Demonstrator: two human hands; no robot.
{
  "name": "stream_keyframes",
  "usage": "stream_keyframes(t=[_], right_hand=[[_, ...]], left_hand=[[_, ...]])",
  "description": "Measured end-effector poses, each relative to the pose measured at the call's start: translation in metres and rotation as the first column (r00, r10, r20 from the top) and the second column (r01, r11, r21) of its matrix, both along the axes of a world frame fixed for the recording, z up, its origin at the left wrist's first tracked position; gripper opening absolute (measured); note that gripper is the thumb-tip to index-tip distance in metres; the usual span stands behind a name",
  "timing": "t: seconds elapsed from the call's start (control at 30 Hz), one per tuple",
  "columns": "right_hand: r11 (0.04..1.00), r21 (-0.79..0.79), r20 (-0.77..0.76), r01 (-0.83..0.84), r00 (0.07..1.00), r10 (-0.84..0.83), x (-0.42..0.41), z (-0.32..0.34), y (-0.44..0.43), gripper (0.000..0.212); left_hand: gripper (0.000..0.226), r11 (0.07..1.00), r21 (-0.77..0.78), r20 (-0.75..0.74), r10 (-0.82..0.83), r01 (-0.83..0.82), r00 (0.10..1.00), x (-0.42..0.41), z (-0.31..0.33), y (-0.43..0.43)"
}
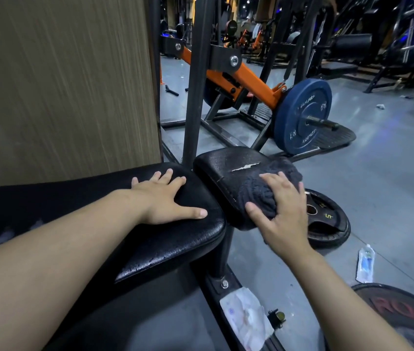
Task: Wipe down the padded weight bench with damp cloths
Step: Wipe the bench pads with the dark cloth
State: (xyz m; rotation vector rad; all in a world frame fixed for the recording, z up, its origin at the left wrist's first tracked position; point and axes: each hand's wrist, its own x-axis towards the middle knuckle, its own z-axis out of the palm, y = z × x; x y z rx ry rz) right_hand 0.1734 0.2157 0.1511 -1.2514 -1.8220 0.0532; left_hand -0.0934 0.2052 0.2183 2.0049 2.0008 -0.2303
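The black padded weight bench has a long back pad [170, 244] running from the left and a smaller seat pad [223, 168] beyond it, with a torn white patch on top. My left hand [165, 198] lies flat on the end of the back pad, fingers spread, holding nothing. My right hand [284, 214] presses a dark crumpled cloth [256, 188] onto the right side of the seat pad, fingers curled over it.
A wood-grain wall panel [61, 84] stands close on the left. Behind the seat is an orange and black machine with a blue weight plate [302, 117]. A black plate [327, 221], a plastic bottle [365, 264] and a crumpled wrapper [246, 317] lie on the grey floor.
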Motion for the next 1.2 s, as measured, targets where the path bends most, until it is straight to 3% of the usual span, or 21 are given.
stream_keyframes(t=[0.13, 0.37, 0.6, 0.97, 1.2], right_hand=[[0.997, -0.03, 0.279, -0.067, 0.958, 0.073, -0.031, 0.006, -0.017, 0.081], [0.869, -0.381, 0.309, -0.317, 0.842, 0.443, 0.006, 0.05, 0.003, 0.09], [0.879, -0.34, 0.25, -0.335, 0.868, 0.428, -0.014, 0.047, 0.029, 0.077], [0.901, -0.368, 0.46, -0.228, 0.798, 0.39, -0.07, 0.068, 0.1, 0.075], [0.798, -0.542, 0.313, -0.263, 0.818, 0.483, -0.103, 0.079, 0.134, 0.072]], left_hand=[[0.123, 1.0, 0.02, -0.017, 0.001, 0.0, 1.0, 0.001, -0.001, 0.0], [0.121, 1.0, 0.009, -0.002, -0.004, 0.004, 1.0, -0.001, 0.0, -0.001], [0.122, 1.0, 0.002, 0.01, -0.012, 0.012, 1.0, -0.002, 0.0, 0.0], [0.119, 1.0, 0.016, 0.024, -0.009, 0.008, 1.0, 0.0, 0.001, -0.001], [0.118, 1.0, 0.016, 0.018, -0.008, 0.008, 1.0, 0.0, -0.001, 0.0]])
